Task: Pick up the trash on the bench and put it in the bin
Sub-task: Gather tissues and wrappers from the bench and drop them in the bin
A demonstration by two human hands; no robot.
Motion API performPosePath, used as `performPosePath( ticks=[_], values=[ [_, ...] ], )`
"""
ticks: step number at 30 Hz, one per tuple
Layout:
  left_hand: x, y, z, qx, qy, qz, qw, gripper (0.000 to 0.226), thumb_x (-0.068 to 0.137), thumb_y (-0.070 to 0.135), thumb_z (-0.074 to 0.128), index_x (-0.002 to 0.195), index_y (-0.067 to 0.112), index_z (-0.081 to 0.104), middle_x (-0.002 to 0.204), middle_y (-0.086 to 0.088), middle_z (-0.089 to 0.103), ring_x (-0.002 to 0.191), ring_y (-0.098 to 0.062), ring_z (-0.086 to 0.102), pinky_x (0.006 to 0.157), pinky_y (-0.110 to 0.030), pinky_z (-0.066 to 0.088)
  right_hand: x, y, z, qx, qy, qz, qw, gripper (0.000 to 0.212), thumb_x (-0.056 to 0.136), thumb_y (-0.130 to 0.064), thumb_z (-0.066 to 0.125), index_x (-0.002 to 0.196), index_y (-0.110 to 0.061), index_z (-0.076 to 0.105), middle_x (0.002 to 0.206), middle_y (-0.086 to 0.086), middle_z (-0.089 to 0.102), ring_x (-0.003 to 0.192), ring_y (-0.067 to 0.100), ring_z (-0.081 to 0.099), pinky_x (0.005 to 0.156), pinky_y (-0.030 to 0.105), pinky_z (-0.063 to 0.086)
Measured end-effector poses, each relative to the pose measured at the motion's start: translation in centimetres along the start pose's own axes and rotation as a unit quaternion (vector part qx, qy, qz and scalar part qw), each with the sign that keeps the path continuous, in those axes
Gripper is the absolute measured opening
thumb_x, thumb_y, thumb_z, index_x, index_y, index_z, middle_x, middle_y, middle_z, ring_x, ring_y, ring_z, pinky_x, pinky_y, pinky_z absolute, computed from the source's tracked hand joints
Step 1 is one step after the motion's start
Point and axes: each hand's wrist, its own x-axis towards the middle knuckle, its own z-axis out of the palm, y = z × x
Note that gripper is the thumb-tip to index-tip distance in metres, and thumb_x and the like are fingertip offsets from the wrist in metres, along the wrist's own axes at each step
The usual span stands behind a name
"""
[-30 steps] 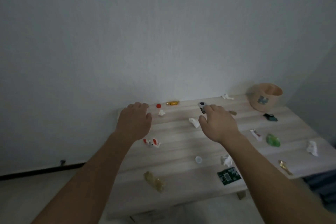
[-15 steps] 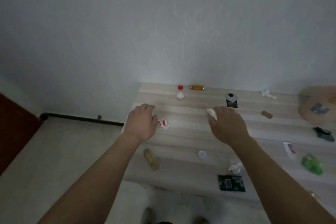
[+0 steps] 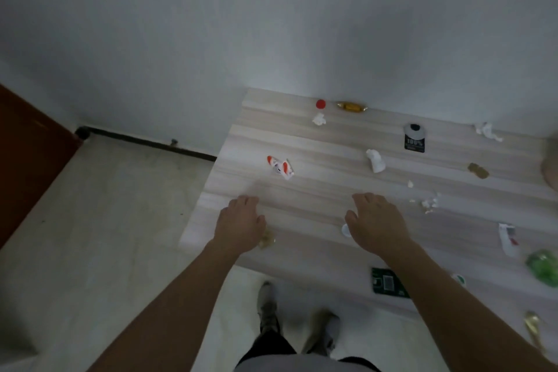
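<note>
A pale wooden bench (image 3: 302,190) is strewn with trash. My left hand (image 3: 241,225) hovers open over its front left corner, partly covering a yellowish wrapper (image 3: 267,240). My right hand (image 3: 376,225) is open too, just above a small white cap (image 3: 345,230). Farther back lie a red-and-white wrapper (image 3: 280,167), a white tissue wad (image 3: 376,161), a red cap (image 3: 320,104), a gold candy wrapper (image 3: 351,106) and a black packet (image 3: 414,137). Only a tan sliver of the bin (image 3: 551,166) shows at the right edge.
More litter lies right: tissue scraps (image 3: 428,204), a white wrapper (image 3: 507,238), a green crumpled piece (image 3: 543,266), a dark green card (image 3: 388,282) at the front edge. My feet (image 3: 268,308) stand before the bench. A brown door (image 3: 27,166) is left; the wall runs behind.
The view has tilted down and shifted left, so the bin has slid almost out of sight. Both hands have drawn back toward the bench's front edge, still open and holding nothing.
</note>
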Motion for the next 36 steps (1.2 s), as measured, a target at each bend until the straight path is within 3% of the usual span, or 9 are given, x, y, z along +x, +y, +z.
performPosePath(
  ticks=[9, 13, 18, 27, 33, 36],
  values=[
    [2.9, -3.6, 5.0, 0.023, -0.125, 0.058, 0.99, 0.078, 0.069, 0.054, 0.069, 0.135, 0.024, 0.039, 0.142, -0.008, 0.033, 0.127, -0.031, 0.035, 0.095, -0.045, 0.045, 0.8, -1.1, 3.7, -0.014, -0.042, 0.044, 0.998, 0.043, 0.097, -0.034, 0.035, 0.131, -0.01, 0.047, 0.131, 0.012, 0.054, 0.115, 0.03, 0.05, 0.095, 0.039, 0.042],
    [3.5, -4.4, 6.2, 0.076, -0.114, 0.094, 0.986, 0.068, 0.068, 0.052, 0.07, 0.124, 0.024, 0.044, 0.131, -0.008, 0.037, 0.12, -0.03, 0.038, 0.085, -0.041, 0.047, 0.6, -1.6, 4.8, -0.01, -0.05, 0.06, 0.997, 0.043, 0.096, -0.035, 0.035, 0.13, -0.011, 0.049, 0.129, 0.011, 0.056, 0.113, 0.029, 0.051, 0.092, 0.038, 0.043],
    [4.2, -4.7, 6.5, 0.043, -0.085, 0.097, 0.991, 0.051, 0.065, 0.047, 0.071, 0.104, 0.023, 0.05, 0.115, -0.004, 0.041, 0.111, -0.025, 0.041, 0.078, -0.036, 0.045, 0.3, -1.9, 5.4, -0.006, -0.048, 0.081, 0.995, 0.042, 0.096, -0.035, 0.037, 0.127, -0.011, 0.052, 0.127, 0.01, 0.058, 0.112, 0.028, 0.052, 0.091, 0.037, 0.043],
    [5.3, -4.6, 6.7, -0.008, -0.132, 0.131, 0.982, 0.021, 0.086, 0.033, 0.059, 0.082, 0.021, 0.042, 0.094, -0.004, 0.051, 0.089, -0.027, 0.053, 0.068, -0.032, 0.036, -0.5, -2.2, 6.2, -0.003, -0.039, 0.113, 0.993, 0.039, 0.095, -0.034, 0.04, 0.123, -0.012, 0.054, 0.12, 0.01, 0.06, 0.105, 0.028, 0.054, 0.087, 0.037, 0.044],
    [5.9, -4.7, 5.7, -0.037, -0.113, 0.167, 0.979, 0.017, 0.085, 0.018, 0.053, 0.075, 0.019, 0.04, 0.08, -0.005, 0.05, 0.075, -0.028, 0.048, 0.063, -0.031, 0.028, -1.5, -2.1, 6.6, 0.007, -0.056, 0.145, 0.988, 0.047, 0.094, -0.038, 0.04, 0.134, -0.014, 0.047, 0.126, 0.009, 0.056, 0.112, 0.027, 0.052, 0.093, 0.038, 0.044],
    [6.2, -4.2, 5.0, -0.057, -0.109, 0.172, 0.977, 0.01, 0.08, 0.011, 0.052, 0.078, 0.016, 0.043, 0.077, -0.008, 0.054, 0.075, -0.033, 0.054, 0.06, -0.031, 0.03, -1.8, -1.9, 7.1, 0.007, -0.061, 0.152, 0.987, 0.048, 0.092, -0.039, 0.041, 0.132, -0.013, 0.047, 0.124, 0.009, 0.056, 0.111, 0.028, 0.052, 0.092, 0.039, 0.045]
  ],
)
